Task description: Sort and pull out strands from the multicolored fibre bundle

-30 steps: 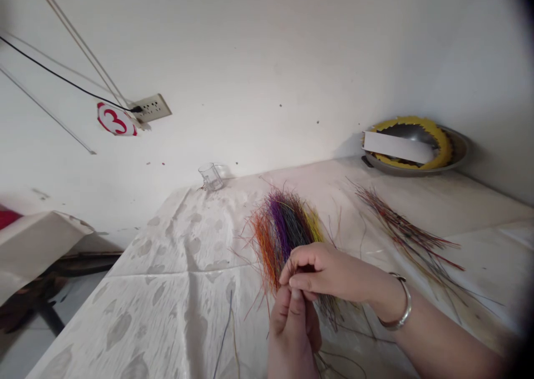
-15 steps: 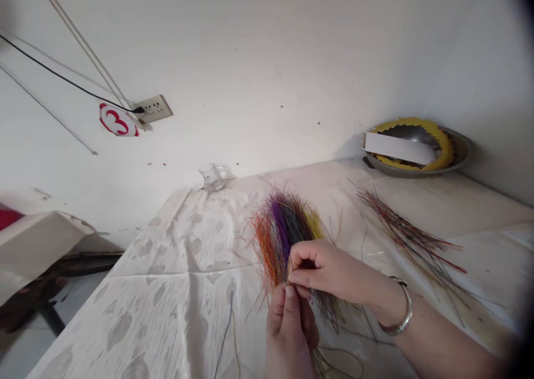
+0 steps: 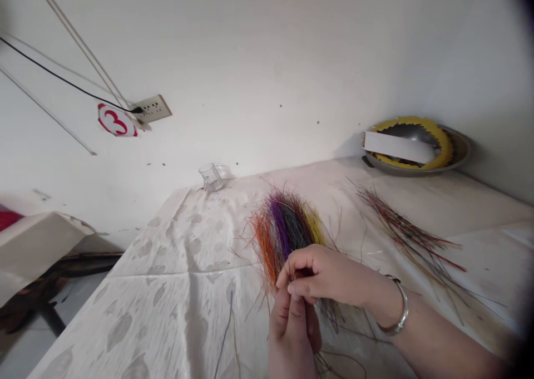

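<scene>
A dense fan of thin strands in orange, purple, dark grey and yellow rises from between my hands, probably plant fibre dyed in colours. My left hand comes up from below and is closed on the lower part of the bundle. My right hand, with a metal bangle on its wrist, curls its fingers over the left fingertips and pinches strands there. The pinch point is partly hidden by the fingers. Further right, a loose spread of reddish and dark strands lies on the cloth.
A pale leaf-patterned cloth covers the table. A small glass cup stands at the back by the wall. A metal plate with a yellow serrated ring and white paper sits back right. A wall socket has a black cable.
My right hand has shifted slightly left, and its fingers have curled further over the left fingertips. The bundle and the strands on the table look unmoved.
</scene>
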Available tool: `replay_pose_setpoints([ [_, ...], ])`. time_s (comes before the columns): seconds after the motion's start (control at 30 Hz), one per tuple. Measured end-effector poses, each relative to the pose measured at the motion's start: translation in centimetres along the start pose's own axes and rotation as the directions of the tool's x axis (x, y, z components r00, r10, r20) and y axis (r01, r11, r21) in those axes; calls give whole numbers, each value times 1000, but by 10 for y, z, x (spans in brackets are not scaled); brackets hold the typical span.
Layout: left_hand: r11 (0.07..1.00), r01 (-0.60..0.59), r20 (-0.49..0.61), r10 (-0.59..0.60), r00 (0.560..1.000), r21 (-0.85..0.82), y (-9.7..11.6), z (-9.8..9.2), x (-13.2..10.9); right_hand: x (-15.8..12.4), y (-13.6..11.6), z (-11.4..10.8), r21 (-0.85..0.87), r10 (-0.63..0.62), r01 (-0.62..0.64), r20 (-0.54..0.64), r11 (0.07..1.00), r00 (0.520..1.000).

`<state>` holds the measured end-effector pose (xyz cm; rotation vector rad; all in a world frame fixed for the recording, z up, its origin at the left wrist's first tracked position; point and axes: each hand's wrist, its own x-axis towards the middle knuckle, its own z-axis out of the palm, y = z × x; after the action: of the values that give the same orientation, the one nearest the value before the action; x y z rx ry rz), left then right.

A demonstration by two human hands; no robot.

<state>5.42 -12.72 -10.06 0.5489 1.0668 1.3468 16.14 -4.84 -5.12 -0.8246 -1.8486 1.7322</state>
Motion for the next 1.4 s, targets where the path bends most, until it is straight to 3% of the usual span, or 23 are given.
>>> replay_pose_setpoints([
  [0.2, 997, 21, 77, -16, 997, -72, 4, 3, -4, -1, 2, -1, 123, -32, 27, 42, 992, 999],
  [0.4, 984, 55, 63, -45, 997, -172, 10, 6, -4, -4, -1, -2, 142, -19, 12, 44, 990, 999],
  [0.57, 985, 2, 51, 7, 999, -170, 8, 3, 0, -5, -3, -2, 206, -13, 2, 50, 979, 999],
  [0.9, 990, -22, 120, 39, 992, -143, 7, 2, -1, -4, 5, -5, 538, -4, -47, 93, 842, 996],
  [1.4, 993, 1, 104, 11, 994, -120, 7, 4, -3, -3, 7, -3, 569, 7, -58, 90, 821, 996],
])
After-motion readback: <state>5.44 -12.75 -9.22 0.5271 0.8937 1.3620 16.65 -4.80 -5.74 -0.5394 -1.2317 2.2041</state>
